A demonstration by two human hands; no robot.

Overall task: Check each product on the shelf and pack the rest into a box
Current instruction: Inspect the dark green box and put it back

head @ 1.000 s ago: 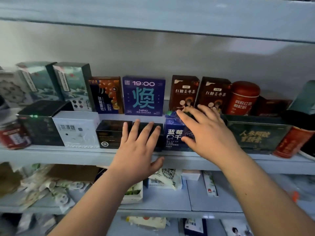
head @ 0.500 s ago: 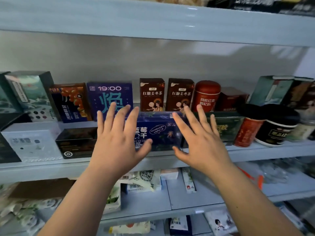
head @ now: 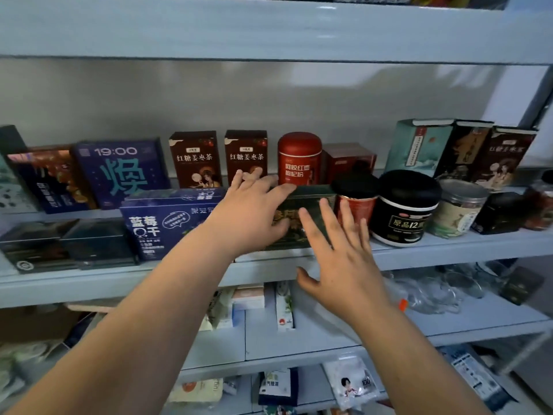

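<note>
Head view. Dark green box (head: 311,202), the reference object, lies at the front edge of the shelf (head: 449,250). Left hand (head: 248,214): over the box's left end, fingers extended across its top edge, grip open. Right hand (head: 341,265): before the box's right end, fingers spread, grip open, holding nothing. Blue box (head: 161,226) stands just left of the green box, red canister (head: 299,157) behind it, black-lidded jar (head: 404,211) to its right.
</note>
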